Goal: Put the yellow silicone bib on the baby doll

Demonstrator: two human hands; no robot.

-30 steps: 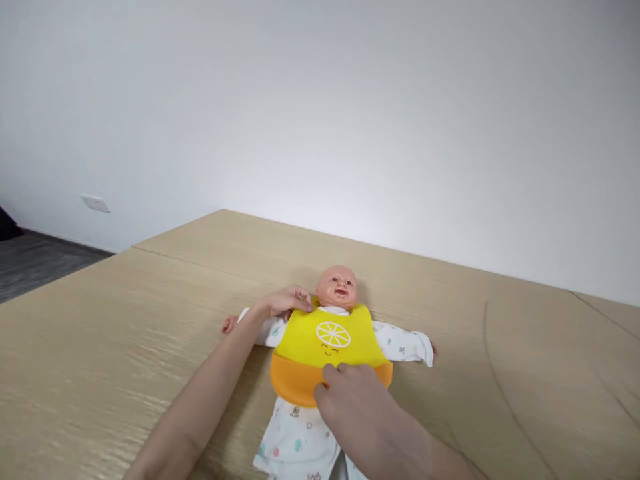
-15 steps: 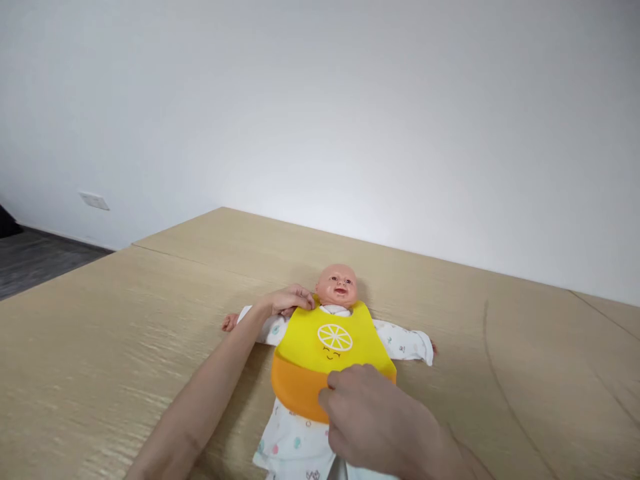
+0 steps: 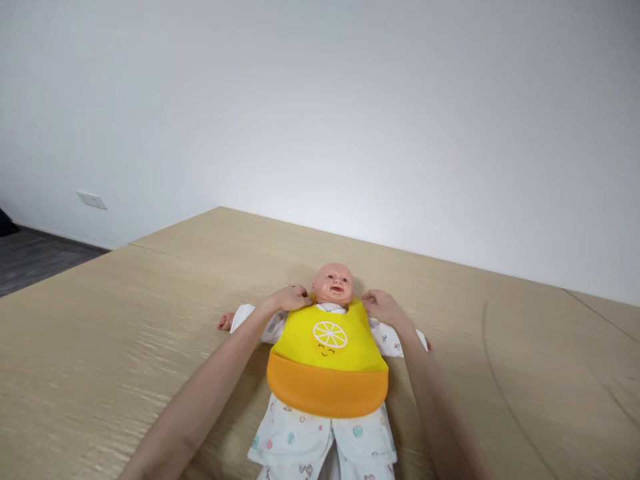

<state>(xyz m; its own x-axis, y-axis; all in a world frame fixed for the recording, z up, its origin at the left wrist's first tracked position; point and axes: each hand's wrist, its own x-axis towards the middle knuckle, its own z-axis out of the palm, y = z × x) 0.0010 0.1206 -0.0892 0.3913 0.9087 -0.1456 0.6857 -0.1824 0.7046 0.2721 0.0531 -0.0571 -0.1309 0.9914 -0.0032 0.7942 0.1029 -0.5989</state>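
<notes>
A baby doll (image 3: pixel 334 277) in a white patterned outfit (image 3: pixel 295 437) lies on its back with its arms stretched out sideways. Over its chest spreads a yellow bib (image 3: pixel 345 350) with a white citrus-slice print and an orange pocket along the bottom. My left hand (image 3: pixel 293 298) is closed at the bib's neck strap, on the left side of the doll's neck. On the other side, my right hand (image 3: pixel 379 305) has its fingers closed on the bib's upper right edge. The strap ends behind the neck are hidden.
The doll rests on a wide light wooden table (image 3: pixel 175 293) with a seam at the far left. Behind it rises a white wall (image 3: pixel 350 120) with a socket plate (image 3: pixel 91 200) low on the left. Dark floor (image 3: pixel 45 257) shows past the table's left edge.
My right hand has moved from the bib's orange pocket up to its right shoulder edge, uncovering the pocket and the doll's legs. My left hand stays at the left of the neck.
</notes>
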